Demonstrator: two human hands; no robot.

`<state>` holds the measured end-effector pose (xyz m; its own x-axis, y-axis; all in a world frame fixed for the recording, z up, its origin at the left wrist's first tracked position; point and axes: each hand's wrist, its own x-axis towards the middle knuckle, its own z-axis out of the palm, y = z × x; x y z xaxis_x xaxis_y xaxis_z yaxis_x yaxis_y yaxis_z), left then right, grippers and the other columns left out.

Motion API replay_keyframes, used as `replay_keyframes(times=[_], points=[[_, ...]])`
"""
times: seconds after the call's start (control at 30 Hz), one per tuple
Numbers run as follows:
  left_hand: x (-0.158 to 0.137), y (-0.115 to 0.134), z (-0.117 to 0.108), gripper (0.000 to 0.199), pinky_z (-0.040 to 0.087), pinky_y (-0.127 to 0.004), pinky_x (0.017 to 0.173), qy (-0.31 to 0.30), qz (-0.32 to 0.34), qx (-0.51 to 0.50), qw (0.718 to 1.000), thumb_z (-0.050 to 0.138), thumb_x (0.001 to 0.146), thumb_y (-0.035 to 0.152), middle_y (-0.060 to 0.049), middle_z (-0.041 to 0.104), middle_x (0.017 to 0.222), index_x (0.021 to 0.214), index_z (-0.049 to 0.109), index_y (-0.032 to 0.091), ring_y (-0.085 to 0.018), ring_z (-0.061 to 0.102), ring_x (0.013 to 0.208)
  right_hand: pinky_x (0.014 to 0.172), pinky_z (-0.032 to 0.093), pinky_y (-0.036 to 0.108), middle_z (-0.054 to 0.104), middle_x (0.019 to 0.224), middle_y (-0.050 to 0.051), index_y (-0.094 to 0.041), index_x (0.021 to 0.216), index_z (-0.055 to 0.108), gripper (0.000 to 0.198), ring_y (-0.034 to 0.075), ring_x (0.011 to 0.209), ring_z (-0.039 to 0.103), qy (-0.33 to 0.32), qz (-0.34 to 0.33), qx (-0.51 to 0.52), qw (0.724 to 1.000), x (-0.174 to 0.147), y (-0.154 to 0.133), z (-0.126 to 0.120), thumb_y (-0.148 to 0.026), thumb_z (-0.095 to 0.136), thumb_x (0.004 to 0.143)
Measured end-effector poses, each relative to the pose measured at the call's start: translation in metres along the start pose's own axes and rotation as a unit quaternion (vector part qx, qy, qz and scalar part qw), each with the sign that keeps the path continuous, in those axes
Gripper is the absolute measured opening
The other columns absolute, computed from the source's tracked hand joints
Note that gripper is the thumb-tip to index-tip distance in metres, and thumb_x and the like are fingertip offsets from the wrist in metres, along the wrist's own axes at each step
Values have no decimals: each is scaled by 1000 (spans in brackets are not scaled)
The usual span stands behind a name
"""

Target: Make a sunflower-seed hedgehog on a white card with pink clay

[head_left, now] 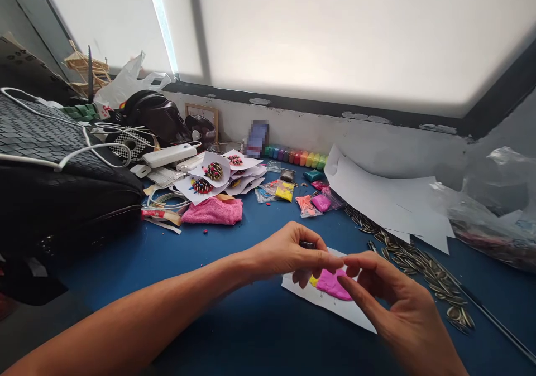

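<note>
My left hand point(299, 253) and my right hand point(385, 292) meet above a white sheet of paper point(301, 290), fingertips nearly touching. The left thumb and fingers are pinched together; whatever sits between them is too small to make out. My right thumb and forefinger are apart at their tips, and I cannot tell whether the forefinger shares the left hand's hold. Beneath the hands, a flat patch of pink modelling clay point(334, 284) lies on the paper. A bit of yellow clay point(313, 280) adjoins it, partly hidden by the left fingers.
Sunflower seeds point(412, 259) and a thin metal rod point(498, 317) lie to the right. Behind are bagged clay pieces point(285, 192), loose white sheets point(377, 192) and papers with seed-and-clay figures point(213, 170). A pink cloth point(213, 210) and black bag point(62, 181) occupy the left.
</note>
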<state>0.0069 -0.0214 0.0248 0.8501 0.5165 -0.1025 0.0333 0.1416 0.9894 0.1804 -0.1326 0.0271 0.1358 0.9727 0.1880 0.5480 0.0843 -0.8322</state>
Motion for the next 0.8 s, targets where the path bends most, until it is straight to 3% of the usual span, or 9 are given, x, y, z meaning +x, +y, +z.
replay_keyframes(times=[0.13, 0.4, 0.6, 0.8], points=[[-1, -1, 2, 54, 38, -20, 46, -19, 15, 30, 999, 62, 81, 66, 0, 59, 63, 75, 67, 12, -6, 49, 46, 57, 53, 25, 68, 79, 2, -27, 99, 73, 26, 15, 63, 60, -12, -11, 26, 1000, -1, -1, 1, -47, 67, 84], [-2, 0, 6, 53, 35, -18, 44, -19, 1, 68, 998, 59, 85, 62, 3, 51, 53, 68, 65, 12, -6, 49, 46, 63, 56, 28, 70, 82, 3, -27, 91, 75, 22, 17, 70, 64, -6, -35, 26, 999, 0, 2, 4, -45, 64, 87], [-1, -1, -1, 39, 39, -19, 46, -13, -12, 23, 1000, 73, 78, 51, 0, 62, 68, 83, 71, 13, -7, 52, 49, 57, 54, 26, 70, 81, 2, -28, 91, 76, 17, 17, 67, 65, 29, -54, -5, 998, 0, 3, 1, -42, 67, 85], [0, -3, 0, 35, 39, -19, 46, -12, -17, 2, 1000, 76, 78, 46, 0, 62, 68, 84, 71, 12, -6, 52, 49, 56, 53, 26, 70, 86, 4, -29, 96, 76, 16, 17, 68, 64, 12, -102, -45, 994, -1, 4, 0, -36, 64, 88]])
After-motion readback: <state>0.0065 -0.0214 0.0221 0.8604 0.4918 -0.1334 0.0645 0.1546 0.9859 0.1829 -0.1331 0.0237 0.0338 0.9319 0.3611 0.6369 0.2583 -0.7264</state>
